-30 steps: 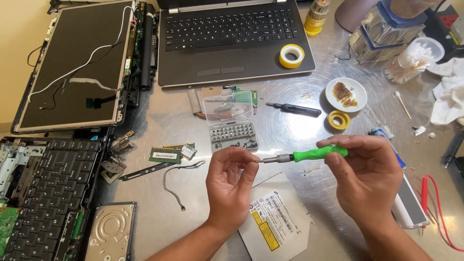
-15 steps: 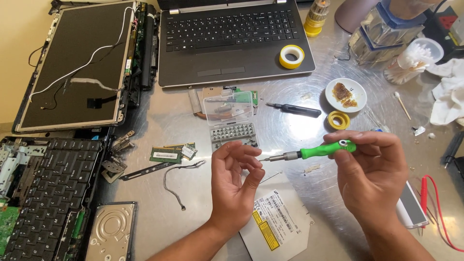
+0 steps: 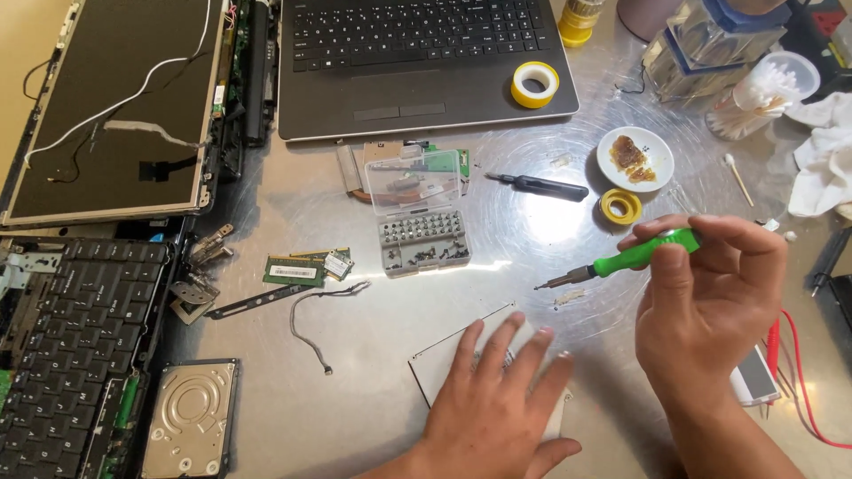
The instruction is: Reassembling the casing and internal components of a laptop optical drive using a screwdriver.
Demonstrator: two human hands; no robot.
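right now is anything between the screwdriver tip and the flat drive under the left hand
Nothing visible lies between them. The right hand holds the green screwdriver above the table, its tip pointing left over bare metal. The left hand lies flat on the drive and covers most of its top, so only its far left corner shows.

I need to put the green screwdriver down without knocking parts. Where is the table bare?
Bare metal lies between the bit case, the black screwdriver and the green screwdriver in the right hand. Another patch sits between the hard drive, the loose cable and the left hand. The left edge and top right corner are crowded.
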